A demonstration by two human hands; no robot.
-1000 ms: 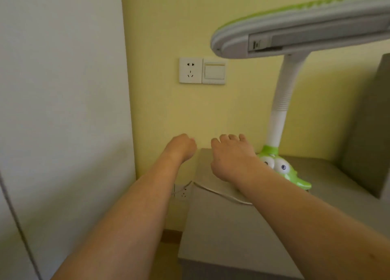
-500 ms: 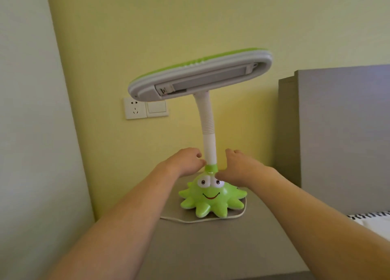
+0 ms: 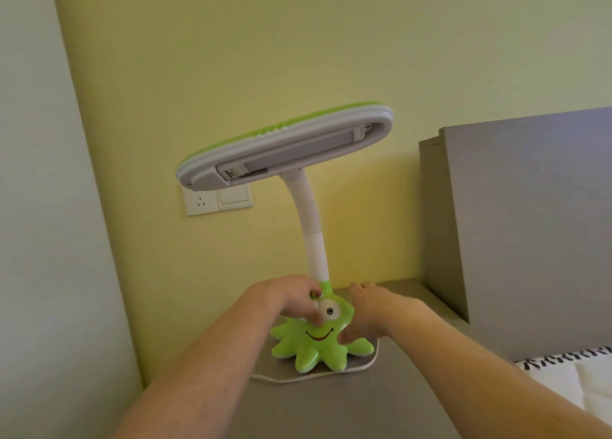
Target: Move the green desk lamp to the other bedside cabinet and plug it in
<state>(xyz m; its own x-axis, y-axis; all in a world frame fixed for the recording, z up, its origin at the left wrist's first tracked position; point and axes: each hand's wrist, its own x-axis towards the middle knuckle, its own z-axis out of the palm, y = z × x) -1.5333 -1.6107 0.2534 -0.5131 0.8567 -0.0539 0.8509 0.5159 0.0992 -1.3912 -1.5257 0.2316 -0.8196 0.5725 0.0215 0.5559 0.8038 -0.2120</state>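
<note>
Left hand: our left hand (image 3: 299,301) wraps the left side of the lamp base, fingers curled over the dome and hiding one eye, so we judge it clasped on the base.
Right hand: our right hand (image 3: 371,312) presses the right side of the same dome, thumb low near the smile; whether the far fingers have closed behind it we cannot tell.
Lamp base: the octopus-shaped base (image 3: 319,346) sits directly between the two hands, flat on the cabinet top.
Long axis: the white gooseneck (image 3: 313,233) rises nearly upright from just behind our knuckles, then bends left into the oblong lamp head (image 3: 284,147), which overhangs the left hand more than the right.
Green desk lamp: the green desk lamp (image 3: 308,240) stands on the grey bedside cabinet (image 3: 347,405), near its back edge by the yellow wall.
Cord: the white cord (image 3: 311,375) loops on the cabinet in front of the base and runs off left.
Wall socket: the wall socket (image 3: 200,201) is up and left of the grip, partly behind the lamp head, and looks free.
Nearer hand: the left hand lies closer to socket and cord, so we judge it better placed for plugging.
</note>
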